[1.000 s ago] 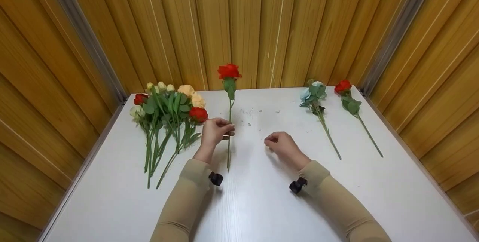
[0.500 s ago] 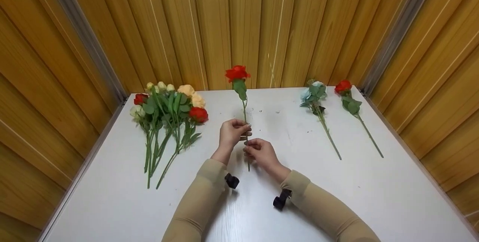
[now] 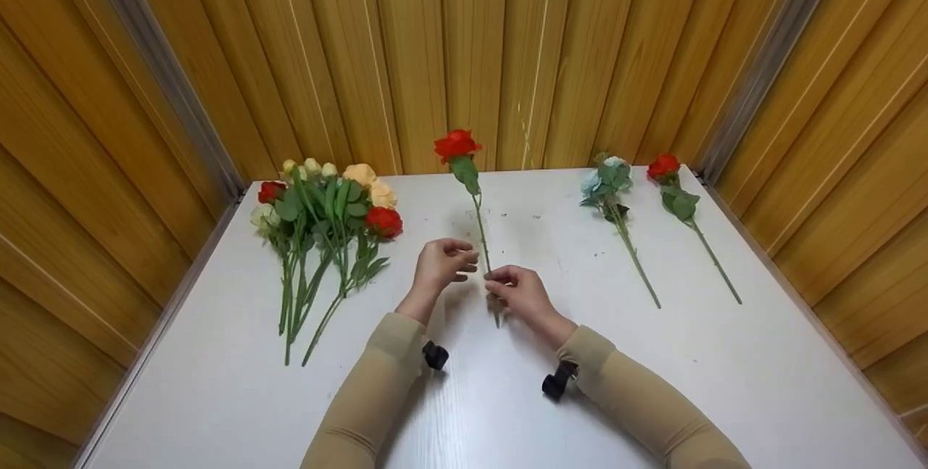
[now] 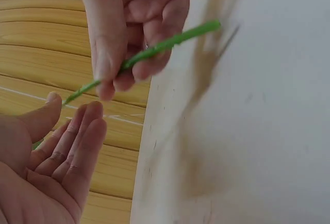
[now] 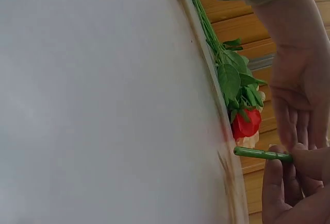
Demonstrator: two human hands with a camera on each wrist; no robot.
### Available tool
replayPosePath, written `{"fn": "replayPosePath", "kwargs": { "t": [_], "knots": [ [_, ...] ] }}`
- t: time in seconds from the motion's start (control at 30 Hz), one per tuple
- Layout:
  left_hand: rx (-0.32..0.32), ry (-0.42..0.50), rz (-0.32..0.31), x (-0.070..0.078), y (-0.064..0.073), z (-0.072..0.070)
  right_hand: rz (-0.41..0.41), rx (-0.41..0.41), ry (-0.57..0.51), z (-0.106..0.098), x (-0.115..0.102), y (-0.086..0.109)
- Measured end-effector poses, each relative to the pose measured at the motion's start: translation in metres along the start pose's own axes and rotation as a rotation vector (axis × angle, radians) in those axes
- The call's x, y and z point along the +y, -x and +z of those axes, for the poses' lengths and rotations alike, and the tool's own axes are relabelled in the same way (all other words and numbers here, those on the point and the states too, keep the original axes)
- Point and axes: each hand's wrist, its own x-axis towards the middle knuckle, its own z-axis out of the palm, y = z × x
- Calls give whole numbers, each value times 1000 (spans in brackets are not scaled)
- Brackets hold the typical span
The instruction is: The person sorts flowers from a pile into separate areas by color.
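A long-stemmed red rose (image 3: pixel 457 145) stands nearly upright above the table's middle, bloom at the top and leaning slightly left. My right hand (image 3: pixel 528 296) pinches the lower part of its green stem (image 5: pixel 260 154) between thumb and fingers, the cut end sticking out below. Just left of the stem is my left hand (image 3: pixel 440 267), its thumb and fingers parted. In the left wrist view the left hand (image 4: pixel 49 162) has fairly straight fingers beside the stem; whether they touch it I cannot tell.
A cluster of red, cream and peach flowers (image 3: pixel 330 215) lies on the white table (image 3: pixel 217 396) at left. On the right lie a pale blue flower (image 3: pixel 607 183) and another red rose (image 3: pixel 664 167). Wood-look panels (image 3: pixel 471 56) rise behind and at both sides.
The rose and left hand moved right, and the right hand came in and took the lower stem. The left hand has since let go and shifted slightly left.
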Motion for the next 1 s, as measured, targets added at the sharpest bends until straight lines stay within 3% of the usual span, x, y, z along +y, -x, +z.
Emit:
{"fn": "replayPosePath", "kwargs": {
  "t": [0.17,0.5,0.63,0.8,1.0],
  "knots": [
    [62,-156,-26,-14,10,-35,57,12,-5,-34,2,-5],
    [214,-385,-33,-42,37,-126,98,100,55,-124,8,-8],
    [251,-577,-76,-46,47,-154,110,117,81,-153,11,-6],
    [222,-835,-160,-49,55,-173,139,153,121,-183,12,-3],
    [169,-917,-252,-53,56,-177,184,198,185,-217,12,-4]
  ]
}}
